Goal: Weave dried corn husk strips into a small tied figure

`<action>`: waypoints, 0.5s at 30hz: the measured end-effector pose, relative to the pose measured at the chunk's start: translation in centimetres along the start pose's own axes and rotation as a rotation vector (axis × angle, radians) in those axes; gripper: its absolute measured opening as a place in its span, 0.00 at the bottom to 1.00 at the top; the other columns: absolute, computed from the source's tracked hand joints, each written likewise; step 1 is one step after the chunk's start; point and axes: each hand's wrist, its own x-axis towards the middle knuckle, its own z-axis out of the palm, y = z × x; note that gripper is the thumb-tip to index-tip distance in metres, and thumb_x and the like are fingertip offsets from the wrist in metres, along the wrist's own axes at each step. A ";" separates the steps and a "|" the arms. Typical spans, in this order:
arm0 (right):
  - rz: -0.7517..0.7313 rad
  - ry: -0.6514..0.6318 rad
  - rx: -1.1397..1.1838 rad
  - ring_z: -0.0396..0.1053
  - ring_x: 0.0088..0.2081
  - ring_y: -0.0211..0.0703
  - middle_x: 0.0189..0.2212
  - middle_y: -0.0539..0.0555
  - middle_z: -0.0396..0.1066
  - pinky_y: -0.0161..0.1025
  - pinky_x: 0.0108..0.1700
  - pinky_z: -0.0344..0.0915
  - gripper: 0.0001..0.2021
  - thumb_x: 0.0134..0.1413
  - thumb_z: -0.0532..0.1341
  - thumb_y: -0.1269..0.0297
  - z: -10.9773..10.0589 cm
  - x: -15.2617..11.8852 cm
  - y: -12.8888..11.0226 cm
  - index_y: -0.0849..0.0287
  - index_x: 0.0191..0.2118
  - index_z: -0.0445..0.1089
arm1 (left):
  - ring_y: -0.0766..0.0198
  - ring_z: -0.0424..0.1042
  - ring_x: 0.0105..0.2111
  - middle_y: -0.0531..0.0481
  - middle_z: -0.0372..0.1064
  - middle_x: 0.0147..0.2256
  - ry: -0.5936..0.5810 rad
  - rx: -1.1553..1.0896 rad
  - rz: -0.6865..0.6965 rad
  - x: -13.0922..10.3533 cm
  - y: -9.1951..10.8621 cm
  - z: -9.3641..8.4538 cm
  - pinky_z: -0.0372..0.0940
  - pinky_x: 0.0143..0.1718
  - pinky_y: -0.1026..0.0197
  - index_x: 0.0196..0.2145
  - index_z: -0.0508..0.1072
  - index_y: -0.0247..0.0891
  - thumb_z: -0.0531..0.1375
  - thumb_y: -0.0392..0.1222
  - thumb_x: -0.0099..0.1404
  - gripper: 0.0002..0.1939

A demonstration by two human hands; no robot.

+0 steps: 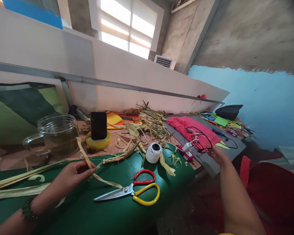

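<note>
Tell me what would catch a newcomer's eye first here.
The scissors, with one red and one yellow handle, stand out on the green mat, just in front of the white spool. Next comes the bright pink cloth farther back on the right, with the right hand near its edge. On the left, the left hand pinches a pale strip between its fingers.

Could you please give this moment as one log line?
left hand: pinching pale strip | right hand: at black cable, grip unclear | scissors: on green surface | white spool: upright, same surface
</note>
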 end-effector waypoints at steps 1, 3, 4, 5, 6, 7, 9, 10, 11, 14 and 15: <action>0.021 -0.030 0.056 0.71 0.25 0.43 0.20 0.55 0.70 0.39 0.28 0.70 0.09 0.54 0.57 0.64 -0.5 -0.2 0.0 0.59 0.26 0.68 | 0.60 0.65 0.29 0.48 0.69 0.27 0.002 0.005 -0.009 0.0 0.0 0.0 0.60 0.32 0.61 0.31 0.74 0.33 0.60 0.64 0.46 0.29; 0.045 -0.074 0.148 0.71 0.25 0.44 0.19 0.56 0.70 0.39 0.28 0.70 0.06 0.47 0.59 0.65 -1.1 -0.5 0.1 0.58 0.23 0.68 | 0.60 0.65 0.29 0.49 0.69 0.27 0.005 0.011 -0.027 -0.1 0.2 0.1 0.60 0.32 0.61 0.31 0.74 0.33 0.60 0.66 0.44 0.30; 0.051 -0.088 0.181 0.71 0.25 0.44 0.19 0.56 0.70 0.39 0.29 0.70 0.04 0.44 0.61 0.65 -1.2 -0.6 0.1 0.59 0.23 0.69 | 0.60 0.65 0.29 0.49 0.69 0.26 0.009 0.013 -0.035 -0.2 0.4 0.1 0.60 0.32 0.61 0.30 0.74 0.33 0.60 0.66 0.43 0.31; 0.056 -0.098 0.205 0.71 0.25 0.43 0.20 0.56 0.71 0.39 0.29 0.70 0.03 0.40 0.63 0.66 -1.2 -0.7 0.3 0.59 0.23 0.69 | 0.59 0.65 0.29 0.49 0.69 0.27 0.012 0.013 -0.040 -0.2 0.5 0.2 0.60 0.32 0.61 0.30 0.74 0.34 0.60 0.67 0.42 0.31; 0.058 -0.100 0.219 0.70 0.25 0.42 0.20 0.55 0.71 0.38 0.29 0.69 0.04 0.37 0.64 0.66 -1.0 -0.7 0.4 0.60 0.23 0.70 | 0.59 0.66 0.30 0.49 0.69 0.27 0.020 0.011 -0.041 -0.3 0.5 0.2 0.60 0.33 0.60 0.30 0.74 0.34 0.60 0.67 0.42 0.31; 0.059 -0.094 0.224 0.69 0.23 0.41 0.20 0.55 0.70 0.37 0.27 0.68 0.06 0.35 0.65 0.65 -0.6 -0.8 0.6 0.60 0.23 0.70 | 0.58 0.66 0.31 0.48 0.70 0.27 0.025 0.009 -0.038 -0.3 0.5 0.2 0.61 0.33 0.60 0.30 0.74 0.34 0.60 0.67 0.42 0.31; 0.054 -0.062 0.212 0.64 0.19 0.38 0.16 0.52 0.67 0.36 0.23 0.64 0.09 0.32 0.67 0.63 0.2 -0.6 0.9 0.60 0.21 0.69 | 0.58 0.67 0.32 0.48 0.70 0.29 0.039 0.007 -0.029 -0.1 0.3 0.1 0.61 0.34 0.60 0.30 0.74 0.34 0.61 0.66 0.43 0.30; 0.048 -0.039 0.198 0.61 0.17 0.36 0.14 0.50 0.65 0.35 0.21 0.61 0.10 0.31 0.67 0.61 0.7 -0.5 1.1 0.60 0.20 0.68 | 0.57 0.67 0.33 0.47 0.71 0.30 0.042 0.007 -0.021 0.0 0.0 0.0 0.61 0.35 0.60 0.31 0.74 0.34 0.61 0.65 0.44 0.29; 0.038 -0.014 0.179 0.59 0.16 0.35 0.12 0.48 0.63 0.34 0.19 0.58 0.11 0.31 0.67 0.60 1.1 -0.4 1.3 0.61 0.20 0.68 | 0.58 0.67 0.33 0.47 0.71 0.30 0.043 0.009 -0.015 0.2 -0.3 -0.1 0.61 0.35 0.60 0.31 0.74 0.34 0.61 0.64 0.45 0.29; -0.016 0.050 0.107 0.57 0.15 0.35 0.10 0.47 0.62 0.35 0.19 0.55 0.11 0.30 0.67 0.59 2.2 -0.2 1.7 0.61 0.20 0.70 | 0.59 0.67 0.31 0.48 0.71 0.29 0.046 0.021 0.000 0.7 -1.2 -0.4 0.62 0.34 0.61 0.31 0.74 0.34 0.61 0.63 0.46 0.27; -0.043 0.061 0.083 0.59 0.16 0.37 0.10 0.48 0.63 0.35 0.20 0.56 0.11 0.30 0.67 0.59 2.5 -0.2 1.7 0.61 0.20 0.70 | 0.59 0.67 0.31 0.48 0.71 0.29 0.045 0.023 0.000 0.8 -1.5 -0.4 0.62 0.34 0.61 0.32 0.74 0.34 0.61 0.62 0.46 0.27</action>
